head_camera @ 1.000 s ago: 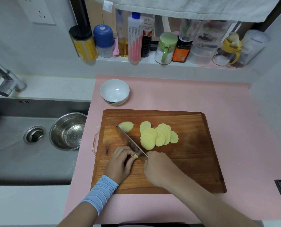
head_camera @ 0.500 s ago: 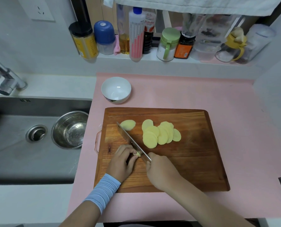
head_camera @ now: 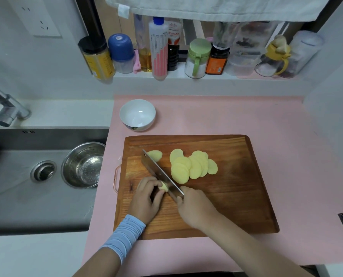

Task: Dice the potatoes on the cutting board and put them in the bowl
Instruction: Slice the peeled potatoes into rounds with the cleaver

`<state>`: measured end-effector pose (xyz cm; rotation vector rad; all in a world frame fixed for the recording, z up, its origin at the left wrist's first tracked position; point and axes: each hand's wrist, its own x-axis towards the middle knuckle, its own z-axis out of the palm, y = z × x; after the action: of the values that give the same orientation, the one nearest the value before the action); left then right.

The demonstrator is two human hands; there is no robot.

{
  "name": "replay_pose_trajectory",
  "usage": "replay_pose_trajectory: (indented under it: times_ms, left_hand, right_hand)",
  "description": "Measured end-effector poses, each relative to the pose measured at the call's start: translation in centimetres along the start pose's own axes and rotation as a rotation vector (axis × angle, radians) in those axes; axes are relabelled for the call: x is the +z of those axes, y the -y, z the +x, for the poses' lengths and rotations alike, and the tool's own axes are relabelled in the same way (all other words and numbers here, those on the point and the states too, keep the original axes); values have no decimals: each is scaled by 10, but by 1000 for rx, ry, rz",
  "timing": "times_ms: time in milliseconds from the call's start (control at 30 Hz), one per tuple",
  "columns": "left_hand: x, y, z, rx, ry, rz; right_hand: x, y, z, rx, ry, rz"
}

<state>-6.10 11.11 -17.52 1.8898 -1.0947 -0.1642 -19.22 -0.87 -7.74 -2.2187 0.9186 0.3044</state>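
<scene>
Gripping the handle of the knife (head_camera: 161,173), the right hand (head_camera: 196,208) has its fingers curled tight around it near six o'clock on the wooden cutting board (head_camera: 236,200). The broad blade slants away from it toward eleven o'clock.

The left hand (head_camera: 145,199), with a pale blue cuff (head_camera: 124,234) at the wrist, sits just at nine o'clock of the blade. Its fingers are bent like a claw and pinch a small potato stub (head_camera: 164,186), which touches the flat of the steel.

By the blade's tip lies a rounded potato end (head_camera: 156,155), partly hidden behind the knife. Toward the middle of the board, at one o'clock from the left knuckles, a fan of round potato slices (head_camera: 193,166) overlaps, all whole rounds.

The white bowl (head_camera: 137,114) stands off the board on the pink mat (head_camera: 266,120), near the board's eleven o'clock corner.

At nine o'clock from the board, a steel bowl (head_camera: 82,164) rests in the sink (head_camera: 16,196). A tap (head_camera: 4,110) juts in at ten o'clock. Jars and bottles (head_camera: 159,48) line the ledge at twelve o'clock.
</scene>
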Motion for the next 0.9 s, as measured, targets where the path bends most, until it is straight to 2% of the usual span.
replay_pose_trajectory:
  times_ms: [233, 367, 467, 533, 633, 667, 700, 733, 767, 833, 900]
  left_hand:
    - [-11, -1, 22, -91, 19, 53]
    - [-28, 3, 37, -78, 182, 187]
    - [-33, 0, 50, -61, 246, 229]
    - [-34, -5, 58, -164, 58, 149]
    - [-58, -8, 77, -443, -408, -17]
    - [-70, -8, 86, -494, -492, -44]
    - [-82, -12, 96, -511, -499, -54]
    - [-91, -16, 105, -496, -420, -57]
    - [-96, -27, 114, -462, -267, -74]
    - [-94, -56, 125, -402, 189, -126]
    - [-79, -73, 129, -331, 600, -5]
  right_hand:
    - [-34, 9, 1, -40, -14, 57]
    - [-57, 11, 5, -69, -78, 85]
    - [-69, 2, 9, -135, -168, -33]
    - [-72, -9, 8, -226, -290, -170]
    - [-76, -32, 7, -386, -432, -426]
    - [-77, -40, 8, -405, -435, -494]
    - [-80, -44, 8, -421, -432, -556]
    - [-82, -49, 9, -445, -436, -616]
    - [-82, -52, 10, -464, -418, -670]
    - [-83, -50, 8, -502, -372, -741]
    - [-81, -43, 8, -535, -328, -798]
